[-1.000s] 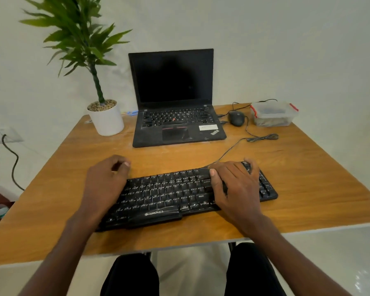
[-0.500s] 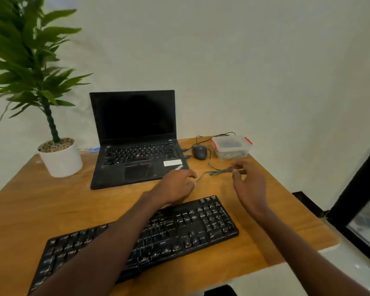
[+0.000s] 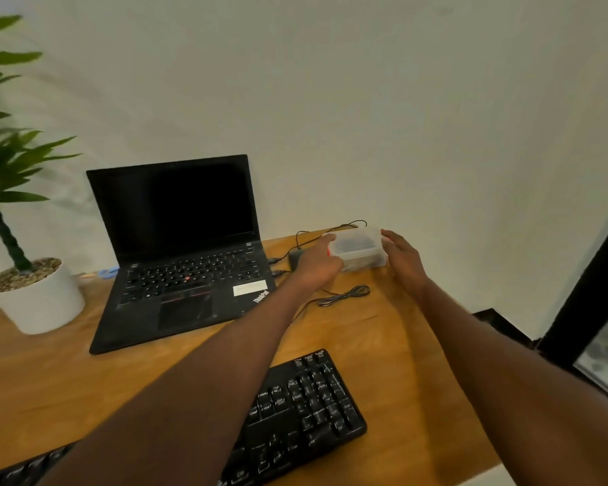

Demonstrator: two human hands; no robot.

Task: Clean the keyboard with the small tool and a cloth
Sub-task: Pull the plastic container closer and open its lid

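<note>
nearest me i see the black keyboard (image 3: 306,412) lying on the wooden desk (image 3: 394,338), partly under my left forearm. past it a coiled cable (image 3: 344,295) rests on the desk, with the open laptop (image 3: 183,250) to its left and a potted plant (image 3: 32,292) further left. at the far edge my left hand (image 3: 318,263) and right hand (image 3: 402,256) meet a clear plastic box (image 3: 360,249), fingers curled against its two ends, gripping it.
</note>
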